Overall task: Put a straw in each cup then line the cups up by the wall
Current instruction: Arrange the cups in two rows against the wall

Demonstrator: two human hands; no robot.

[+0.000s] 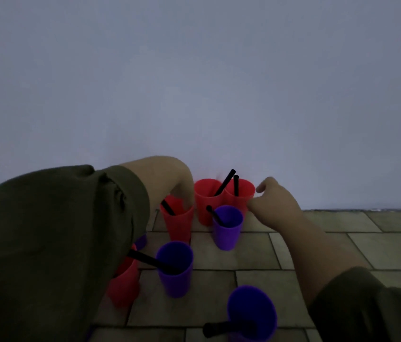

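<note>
Crowded cups, a low sleeve and a leaning straw

Nearest, a purple cup [252,312] held its straw [219,328] leaning far over the rim; a jolt might spill it. The left sleeve [59,243] overlapped a near red cup [124,285] and could topple it. Farther, the left hand [181,186] reached into a middle red cup [177,223], fingers hidden. The right hand [273,201], fingers curled, sat beside the rightmost cup [242,196] by the wall [194,95]; I could not tell whether it was pinching.

A loose, creased, dark olive-green top covers both arms, its left sleeve [46,243] ending in a broad cuff, its right sleeve [367,307] matching, above the bare left hand [184,191] and right hand [276,201].
</note>
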